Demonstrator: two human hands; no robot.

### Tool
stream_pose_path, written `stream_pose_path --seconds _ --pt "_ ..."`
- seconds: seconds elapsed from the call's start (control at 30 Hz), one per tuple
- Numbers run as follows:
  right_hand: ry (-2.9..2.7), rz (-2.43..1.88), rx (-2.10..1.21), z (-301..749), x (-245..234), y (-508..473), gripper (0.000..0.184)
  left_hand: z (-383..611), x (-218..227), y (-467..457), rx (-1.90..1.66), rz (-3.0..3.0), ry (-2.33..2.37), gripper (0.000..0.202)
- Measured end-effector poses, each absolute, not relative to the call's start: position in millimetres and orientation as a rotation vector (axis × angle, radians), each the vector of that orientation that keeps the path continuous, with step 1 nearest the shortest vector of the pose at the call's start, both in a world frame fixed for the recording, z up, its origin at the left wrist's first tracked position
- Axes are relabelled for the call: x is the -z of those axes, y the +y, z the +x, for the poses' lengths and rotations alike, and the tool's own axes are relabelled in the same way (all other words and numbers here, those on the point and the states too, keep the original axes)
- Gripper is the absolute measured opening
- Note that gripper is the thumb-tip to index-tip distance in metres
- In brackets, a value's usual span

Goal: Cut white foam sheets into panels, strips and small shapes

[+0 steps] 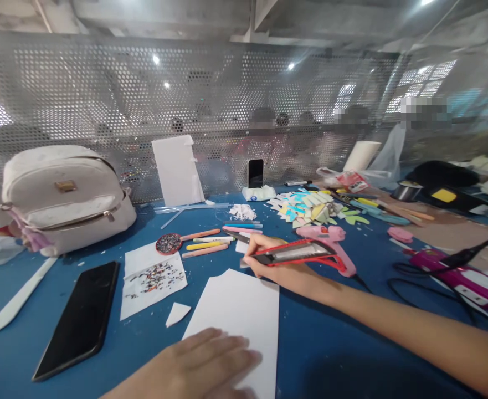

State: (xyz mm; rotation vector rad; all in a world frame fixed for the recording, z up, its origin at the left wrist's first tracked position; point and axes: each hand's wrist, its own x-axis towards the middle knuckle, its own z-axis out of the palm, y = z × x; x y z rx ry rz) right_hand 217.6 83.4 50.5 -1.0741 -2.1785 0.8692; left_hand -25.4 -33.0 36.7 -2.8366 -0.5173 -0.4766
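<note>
My left hand lies with its fingers stretched out over a white sheet near the front of the table; its fingers are slightly blurred. Pinched in my right hand is a red and black utility knife, above the sheet's far edge. The far left corner of the sheet has a curved cut edge. A small white offcut rests to the left of the sheet. Just beyond my right hand are several markers and a pink glue gun.
A black phone and a paper with dark crumbs lie left. A white backpack stands behind them. Cut foam pieces are heaped at the back, before a perforated metal screen. A magenta corded tool lies right.
</note>
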Motion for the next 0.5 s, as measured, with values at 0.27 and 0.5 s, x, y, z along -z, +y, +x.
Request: stream_pose_path --seconds 0.27,0.5 --pt "-2.178 -1.024 -0.942 194.2 -33.7 90.4 0.009 17.0 15.1 -0.8 0.642 -2.586 -0.434 0.036" --pt "-2.191 -1.055 -0.879 196.5 -24.9 94.3 0.013 35.2 64.7 3.7 0.980 -2.349 -0.617 0.038"
